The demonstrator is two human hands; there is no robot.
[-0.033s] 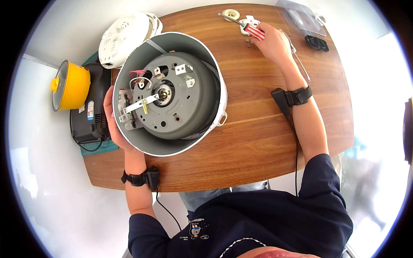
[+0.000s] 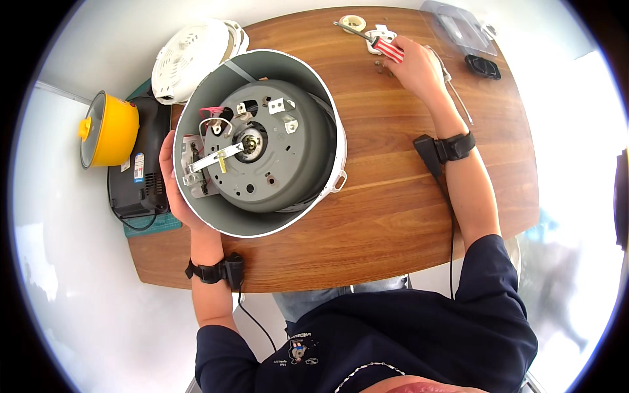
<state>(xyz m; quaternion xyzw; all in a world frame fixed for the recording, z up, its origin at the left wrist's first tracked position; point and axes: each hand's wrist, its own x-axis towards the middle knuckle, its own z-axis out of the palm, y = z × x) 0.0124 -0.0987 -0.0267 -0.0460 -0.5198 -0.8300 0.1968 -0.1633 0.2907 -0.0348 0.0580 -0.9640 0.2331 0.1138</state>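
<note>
Fingers [image 2: 419, 60] of the right hand [image 2: 419, 69] are curled around a screwdriver [image 2: 383, 46] with a red-and-white striped handle, far out across the bench [image 2: 406, 196], its shaft pointing away toward a small white part [image 2: 380, 33] and a roll of tape [image 2: 354, 23]. A few tiny dark screws [image 2: 383, 65] lie just beside that hand.

The left hand [image 2: 171, 180] cups the outside wall of a grey cooker body [image 2: 262, 141], tipped on its side so its open underside faces up at the camera. Its fingers are mostly hidden behind the shell, so only the palm and thumb edge show pressed against the rim. Inside, a round metal plate [image 2: 272, 154] carries brackets, a centre stud, a flat metal strip [image 2: 213, 159] and some red wiring [image 2: 211, 112] near the wall.

Judging by its look, the shell is thin sheet metal: light for its bulk, stiff, smooth and apt to roll, with a rim that may be sharp. A grip on the outer wall or the side handle [image 2: 339, 180] seems safer than one on the wiring or brackets, which look easy to bend.

Beyond it lie a white vented lid [image 2: 190, 59], a yellow pot [image 2: 108, 131] and a dark box [image 2: 141, 177] on a green mat [image 2: 154, 224]. A clear plastic tray [image 2: 462, 26] and a small black object [image 2: 483, 67] sit at the far right corner.
</note>
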